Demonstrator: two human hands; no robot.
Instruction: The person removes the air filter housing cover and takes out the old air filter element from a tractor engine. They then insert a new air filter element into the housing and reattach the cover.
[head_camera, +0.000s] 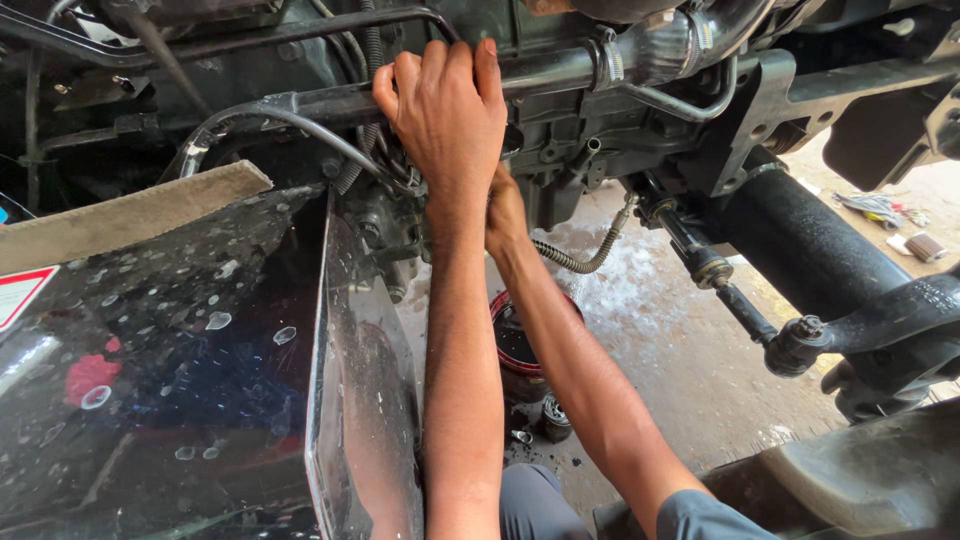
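Our left hand (447, 115) is closed over the rigid black metal pipe (330, 100) crossing the engine; it looks greasy, best gripped mid-span. Our right hand (505, 210) sits behind it, grip hidden.

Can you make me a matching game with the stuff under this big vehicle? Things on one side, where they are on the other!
Things:
1. left hand
2. right hand
3. round container
4. braided hose

Places:
A. on the concrete floor, below the arms
B. gripping the dark metal pipe up top
C. hanging in a curve right of the wrists
D. tucked behind the other wrist

Pairs: 1-B, 2-D, 3-A, 4-C
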